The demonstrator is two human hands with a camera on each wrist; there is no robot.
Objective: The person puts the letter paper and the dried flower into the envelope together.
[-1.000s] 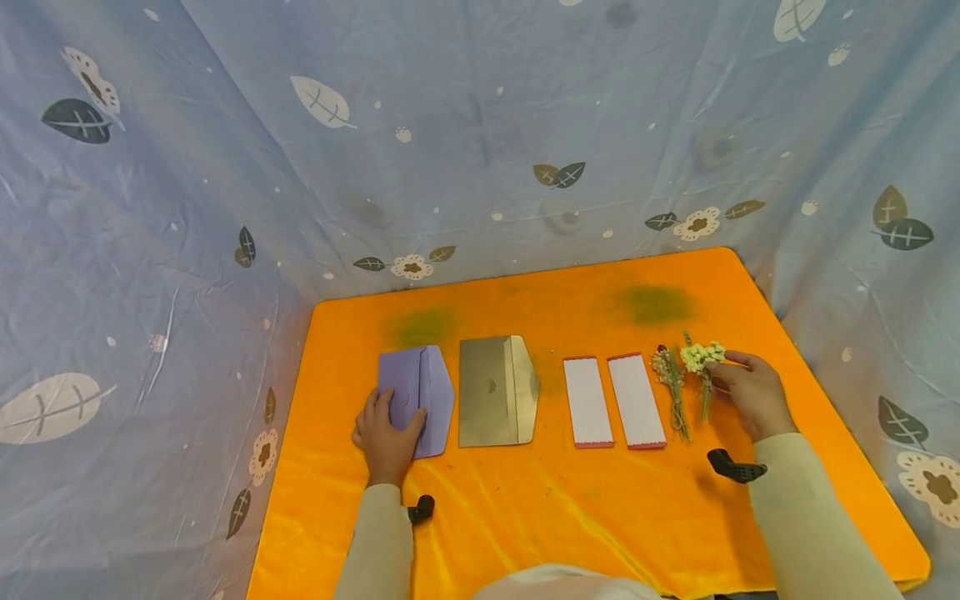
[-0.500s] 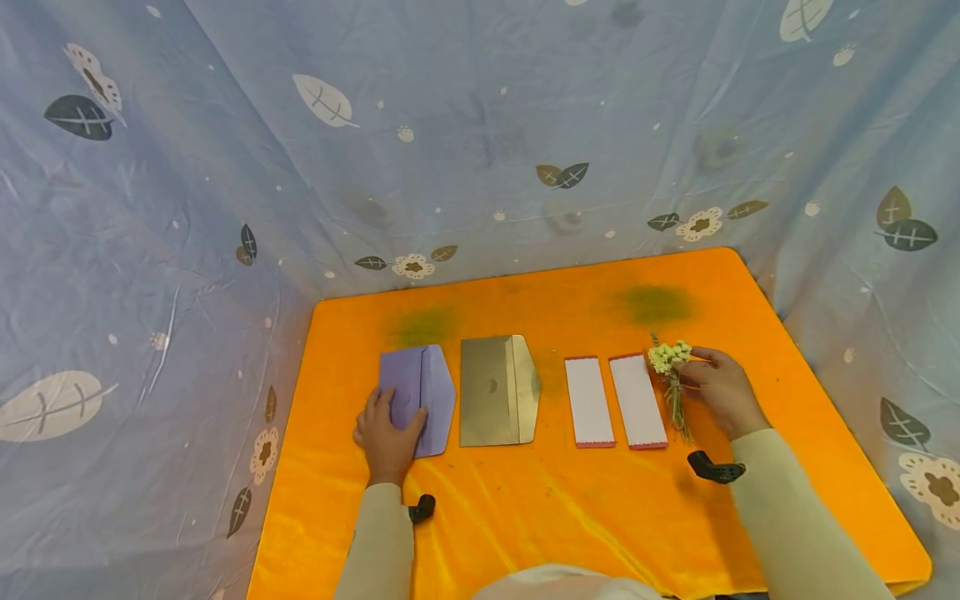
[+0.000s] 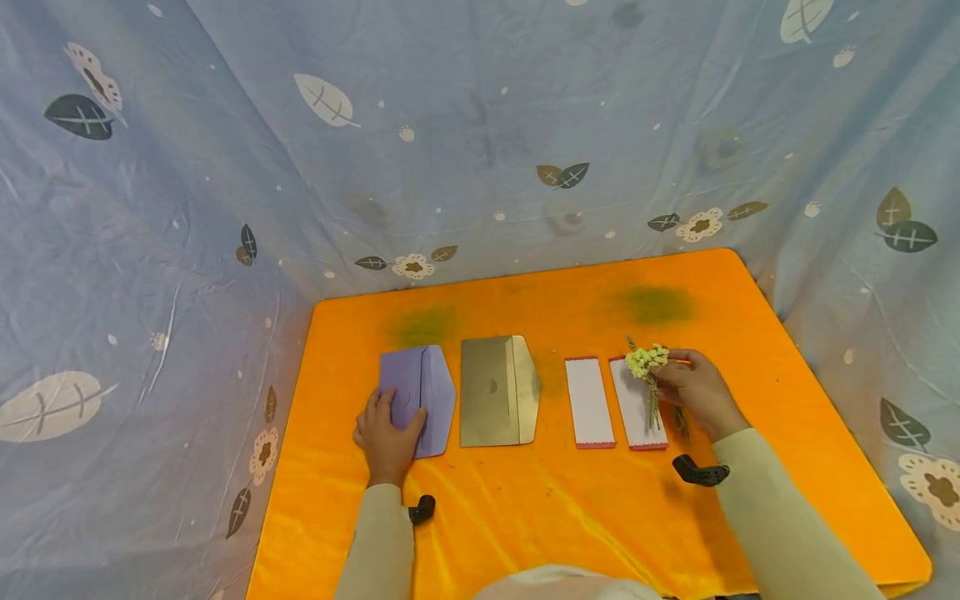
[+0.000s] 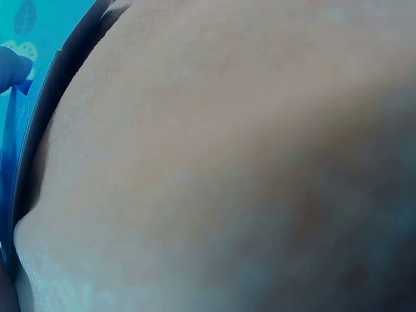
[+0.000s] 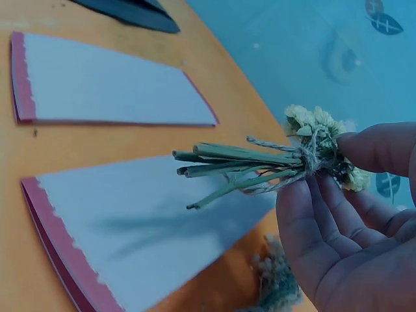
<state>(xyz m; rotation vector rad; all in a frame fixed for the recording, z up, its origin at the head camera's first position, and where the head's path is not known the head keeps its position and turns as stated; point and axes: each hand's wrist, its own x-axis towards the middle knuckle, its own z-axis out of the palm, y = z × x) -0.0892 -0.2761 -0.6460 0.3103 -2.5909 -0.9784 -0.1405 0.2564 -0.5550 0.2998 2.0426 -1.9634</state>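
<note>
My right hand pinches a small bouquet of pale yellow dried flowers between thumb and fingers, above the right-hand white card with red edges. In the right wrist view the bouquet's twine-tied stems point left and cast a shadow on the card. A second dried bouquet lies under my right hand, mostly hidden. My left hand rests on the purple envelope, whose flap lies unfolded to the right. Skin fills most of the left wrist view.
A gold envelope with its flap unfolded lies right of the purple one. Another white card with red edges lies between it and the right-hand card. The orange tablecloth reaches patterned blue curtains at the back and sides.
My right hand has carried the yellow bouquet left, from the right of the second bouquet to above the right-hand card. My left hand has stayed on the purple envelope.
</note>
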